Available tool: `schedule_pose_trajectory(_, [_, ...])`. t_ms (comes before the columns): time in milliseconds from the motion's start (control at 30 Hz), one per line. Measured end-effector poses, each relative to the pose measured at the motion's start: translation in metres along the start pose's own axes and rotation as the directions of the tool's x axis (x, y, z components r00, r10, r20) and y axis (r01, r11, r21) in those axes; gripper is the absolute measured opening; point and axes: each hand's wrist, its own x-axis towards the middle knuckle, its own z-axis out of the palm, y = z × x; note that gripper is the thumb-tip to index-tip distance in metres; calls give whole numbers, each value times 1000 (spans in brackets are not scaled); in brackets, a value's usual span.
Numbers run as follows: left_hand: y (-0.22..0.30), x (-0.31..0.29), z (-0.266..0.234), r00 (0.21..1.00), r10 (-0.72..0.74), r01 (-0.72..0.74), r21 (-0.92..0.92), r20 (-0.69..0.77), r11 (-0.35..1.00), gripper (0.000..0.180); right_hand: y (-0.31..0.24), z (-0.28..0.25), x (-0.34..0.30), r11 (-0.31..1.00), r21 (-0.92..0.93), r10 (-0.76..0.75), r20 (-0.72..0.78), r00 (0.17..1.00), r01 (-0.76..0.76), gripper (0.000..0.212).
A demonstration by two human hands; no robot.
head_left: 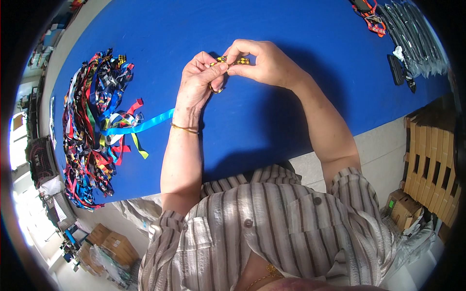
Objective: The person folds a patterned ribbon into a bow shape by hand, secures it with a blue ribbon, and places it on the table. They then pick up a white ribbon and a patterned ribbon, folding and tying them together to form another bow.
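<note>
Over the blue table, my two hands meet around a narrow black-and-yellow patterned ribbon. My left hand is closed on it, thumb pressed against the fingers, and a short end of the ribbon shows below that thumb. From the right, my right hand pinches the same ribbon between thumb and fingertips. The fingers hide most of the piece, so I cannot tell whether it is folded or looped. Beside my left wrist, a bright blue ribbon runs out from a heap of ribbons.
The long heap of many-coloured ribbons covers the table's left side. At the far right lie a stack of clear plastic packets, a black case and orange straps. Cardboard boxes stand on the floor beyond the blue table.
</note>
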Motion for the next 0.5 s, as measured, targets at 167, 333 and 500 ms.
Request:
schedule_pose_trajectory(167, [-1,1,0,998,31,-31,-9,61,999,16,-3,-3,0,1000,8,31,15,999,-31,19])
schedule_pose_trajectory(333, [-3,2,-1,996,36,-41,55,79,998,16,-2,-3,-1,995,71,62,28,998,-64,21])
schedule_pose_trajectory(500, [-1,1,-1,998,61,-67,205,35,976,18,-4,-3,0,994,72,84,27,996,-86,20])
